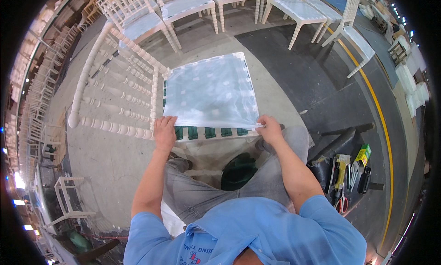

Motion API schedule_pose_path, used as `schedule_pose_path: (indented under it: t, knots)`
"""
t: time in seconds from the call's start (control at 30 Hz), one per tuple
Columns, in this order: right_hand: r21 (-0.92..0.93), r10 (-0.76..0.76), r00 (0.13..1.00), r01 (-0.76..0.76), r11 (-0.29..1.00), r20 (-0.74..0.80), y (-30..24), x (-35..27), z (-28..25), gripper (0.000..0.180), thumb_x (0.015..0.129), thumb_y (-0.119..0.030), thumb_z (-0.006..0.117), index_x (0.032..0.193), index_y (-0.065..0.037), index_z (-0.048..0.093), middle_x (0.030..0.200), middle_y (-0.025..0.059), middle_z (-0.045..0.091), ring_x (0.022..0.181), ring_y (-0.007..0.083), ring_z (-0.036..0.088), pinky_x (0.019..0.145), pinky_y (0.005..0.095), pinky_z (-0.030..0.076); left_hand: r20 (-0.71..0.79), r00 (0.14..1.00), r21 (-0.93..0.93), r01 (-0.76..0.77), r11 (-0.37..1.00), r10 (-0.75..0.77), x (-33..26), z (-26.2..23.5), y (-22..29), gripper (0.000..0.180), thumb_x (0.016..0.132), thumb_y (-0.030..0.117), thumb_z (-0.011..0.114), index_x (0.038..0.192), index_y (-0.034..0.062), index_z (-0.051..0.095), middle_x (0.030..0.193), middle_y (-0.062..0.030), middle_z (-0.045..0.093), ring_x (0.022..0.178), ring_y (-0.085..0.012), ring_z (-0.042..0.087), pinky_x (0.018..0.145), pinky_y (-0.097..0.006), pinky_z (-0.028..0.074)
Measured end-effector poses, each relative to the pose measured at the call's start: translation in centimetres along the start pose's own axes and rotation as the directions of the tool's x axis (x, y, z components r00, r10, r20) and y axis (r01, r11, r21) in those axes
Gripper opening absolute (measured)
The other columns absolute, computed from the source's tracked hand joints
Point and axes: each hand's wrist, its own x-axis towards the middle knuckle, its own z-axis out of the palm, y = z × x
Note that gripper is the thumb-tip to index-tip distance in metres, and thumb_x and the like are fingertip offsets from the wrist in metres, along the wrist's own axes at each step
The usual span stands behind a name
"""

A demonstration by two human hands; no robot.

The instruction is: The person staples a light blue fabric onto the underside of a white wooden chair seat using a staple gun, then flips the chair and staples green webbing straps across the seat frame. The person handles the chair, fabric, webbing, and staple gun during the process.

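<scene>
In front of me stands a whitish chair with a turned-spindle backrest (pixel 117 111) on its left side. A thin, pale, translucent sheet (pixel 211 88) lies over its seat. Dark green webbing straps (pixel 210 133) show along the near edge, where the sheet does not reach. My left hand (pixel 166 128) pinches the sheet's near left corner, close to the backrest. At the near right corner, my right hand (pixel 270 128) grips the sheet between thumb and fingers. The fabric looks drawn fairly flat between both hands, with slight wrinkles near the right.
Several similar chairs (pixel 294 10) with pale seats form a row at the back. To my right, a dark stool (pixel 340 148) carries a staple gun (pixel 341 166), scissors (pixel 341 204), a green-yellow box (pixel 363 155) and other tools. A small white frame (pixel 69 200) stands at left. A dark green bundle (pixel 240 171) sits between my legs.
</scene>
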Motion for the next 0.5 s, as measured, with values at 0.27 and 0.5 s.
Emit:
schedule_pose_path:
  t: [0.27, 0.5]
  knots:
    - [-0.119, -0.092, 0.995, 0.085, 0.989, -0.048, -0.5, 0.2, 0.2, 0.014, 0.089, -0.012, 0.073, 0.101, -0.011, 0.068, 0.104, 0.0144, 0.063, 0.098, 0.0388, 0.064, 0.085, 0.048, 0.052, 0.01, 1.0, 0.047, -0.012, 0.999, 0.012, -0.4, 0.4, -0.3, 0.041, 0.085, -0.001, 0.062, 0.123, 0.0102, 0.071, 0.124, -0.0094, 0.068, 0.124, -0.036, 0.057, 0.114, -0.053, 0.039]
    - [-0.14, -0.105, 0.994, 0.101, 0.985, -0.028, -0.4, -0.1, 0.1, 0.013, 0.09, -0.012, 0.072, 0.102, -0.013, 0.067, 0.106, 0.0136, 0.063, 0.099, 0.0386, 0.065, 0.084, 0.0479, 0.053, 0.192, 0.973, 0.336, 0.057, 0.94, -0.128, -0.4, 1.8, 4.5, 0.055, 0.086, 0.011, 0.067, 0.141, 0.0146, 0.06, 0.144, -0.0113, 0.057, 0.144, -0.0381, 0.042, 0.123, -0.061, 0.023]
